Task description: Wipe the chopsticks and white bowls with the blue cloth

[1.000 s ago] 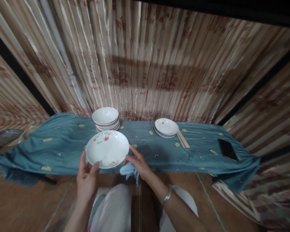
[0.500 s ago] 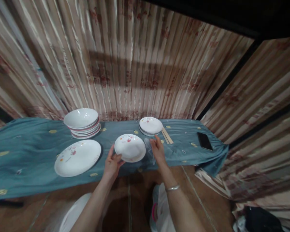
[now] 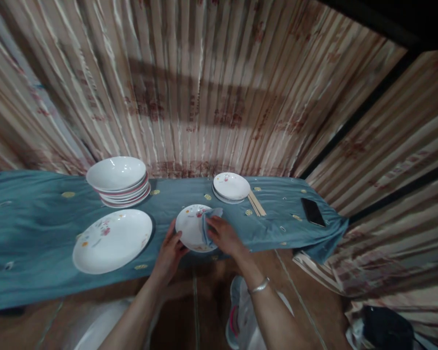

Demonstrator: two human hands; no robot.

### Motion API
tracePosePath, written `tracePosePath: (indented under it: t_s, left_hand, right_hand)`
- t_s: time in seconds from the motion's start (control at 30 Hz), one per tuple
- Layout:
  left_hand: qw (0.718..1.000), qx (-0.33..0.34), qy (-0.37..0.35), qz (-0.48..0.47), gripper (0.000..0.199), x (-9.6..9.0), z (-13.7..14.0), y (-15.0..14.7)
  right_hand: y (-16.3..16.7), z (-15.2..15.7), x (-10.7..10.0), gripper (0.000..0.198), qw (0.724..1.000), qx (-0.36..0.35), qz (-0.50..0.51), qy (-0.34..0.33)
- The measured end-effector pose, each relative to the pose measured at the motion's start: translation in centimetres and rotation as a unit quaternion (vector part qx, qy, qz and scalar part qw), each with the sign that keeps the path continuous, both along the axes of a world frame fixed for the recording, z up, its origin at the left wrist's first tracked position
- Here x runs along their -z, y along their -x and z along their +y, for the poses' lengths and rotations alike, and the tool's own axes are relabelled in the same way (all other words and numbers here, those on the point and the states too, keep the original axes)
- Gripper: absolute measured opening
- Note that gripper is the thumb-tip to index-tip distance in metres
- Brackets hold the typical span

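A small white plate with a floral print [image 3: 188, 230] is tilted slightly toward me near the front of the table. My left hand [image 3: 171, 248] grips its left rim, thumb on the upper face and fingers at the edge. My right hand [image 3: 224, 235] is closed on a blue-grey cloth [image 3: 209, 228], which lies against the right part of the plate's face. To the left rests a large oval white plate [image 3: 113, 241] with flowers. Behind my right hand stands a short stack of small plates [image 3: 231, 185].
A large white bowl [image 3: 117, 174] tops a stack of dishes at the back left. Wooden chopsticks [image 3: 256, 204] lie beside the small plates. A black phone [image 3: 313, 212] is at the right end of the teal tablecloth [image 3: 277, 233]. A pleated curtain [image 3: 190, 97] hangs behind.
My right hand has brought the cloth leftward from beside the plate onto its face. The left hand keeps its hold on the rim. The view has shifted slightly.
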State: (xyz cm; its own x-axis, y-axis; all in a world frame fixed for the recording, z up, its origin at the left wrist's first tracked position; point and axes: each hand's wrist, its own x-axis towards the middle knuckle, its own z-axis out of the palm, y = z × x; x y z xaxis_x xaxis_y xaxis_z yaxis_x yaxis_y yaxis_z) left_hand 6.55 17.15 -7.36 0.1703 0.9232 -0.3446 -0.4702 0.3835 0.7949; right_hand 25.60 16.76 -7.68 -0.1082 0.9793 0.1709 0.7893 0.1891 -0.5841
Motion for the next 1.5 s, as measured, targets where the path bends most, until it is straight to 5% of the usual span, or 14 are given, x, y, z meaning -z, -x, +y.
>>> tracePosePath:
  t_s: [0.13,0.37,0.67,1.0,1.3,1.5]
  left_hand:
    - [1.0,0.016,-0.007,-0.003,0.074,0.0,0.1,0.0]
    - [1.0,0.012,-0.022,-0.005,0.075,0.1,-0.1,-0.3]
    - [0.999,0.017,-0.024,-0.011,0.079,0.2,0.0,0.0]
    - [1.0,-0.006,-0.022,0.006,0.073,-0.2,-0.1,-0.3]
    - [0.998,-0.004,-0.053,0.043,0.086,-0.2,-0.1,-0.4]
    - [0.994,0.004,-0.065,0.092,0.08,0.0,0.2,-0.6]
  right_hand:
    - [0.9,0.3,0.7,0.034,0.994,0.037,-0.085,0.051]
    - [1.9,3.4,2.0,0.04,0.996,0.062,-0.063,-0.004]
    - [5.4,5.4,2.0,0.045,0.987,-0.037,0.153,-0.031]
    - [4.7,1.7,0.6,0.028,0.929,-0.13,0.329,0.106]
    - [0.9,-0.6,-1.3,0.028,0.977,-0.097,0.061,0.177]
    - [-1.0,-0.7,-0.8,0.027,0.988,-0.009,-0.085,0.131]
